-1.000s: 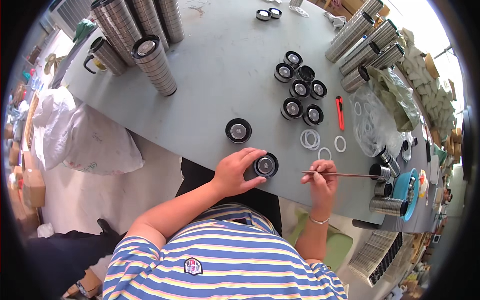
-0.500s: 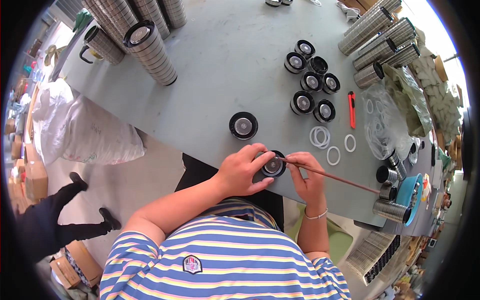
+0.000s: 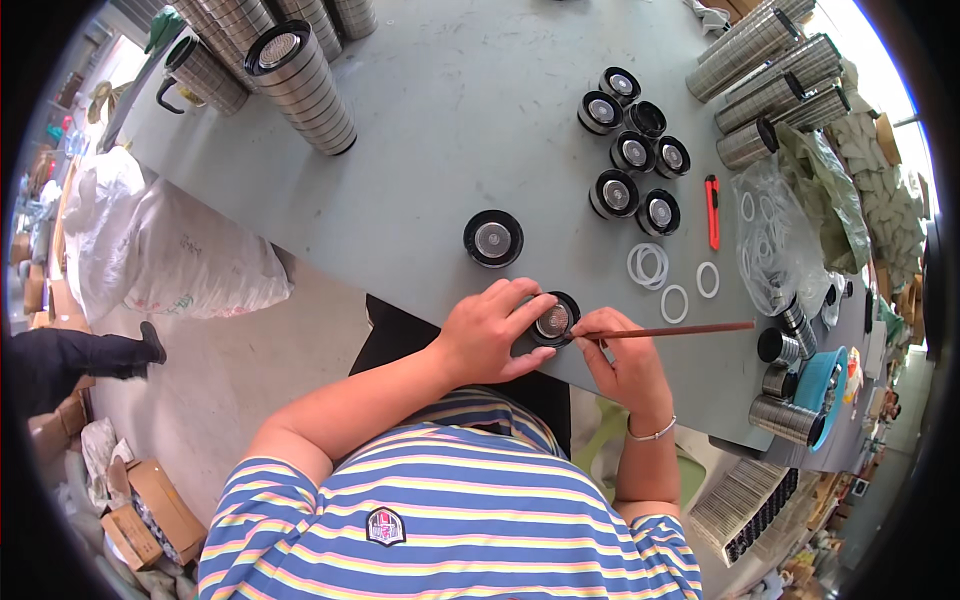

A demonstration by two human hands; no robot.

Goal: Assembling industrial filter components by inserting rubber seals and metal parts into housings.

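Head view: left hand (image 3: pixel 492 332) gripping black round part (image 3: pixel 553 320), right hand (image 3: pixel 622 362) apparently pinching thin rod (image 3: pixel 668 330).

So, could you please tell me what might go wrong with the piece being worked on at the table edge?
1. The round black part sits close to the table's near edge, steadied only by the left hand; a slip could send it to the floor.
2. The thin stick in the right hand points at the part's centre beside the left fingers; a slip might jab them.
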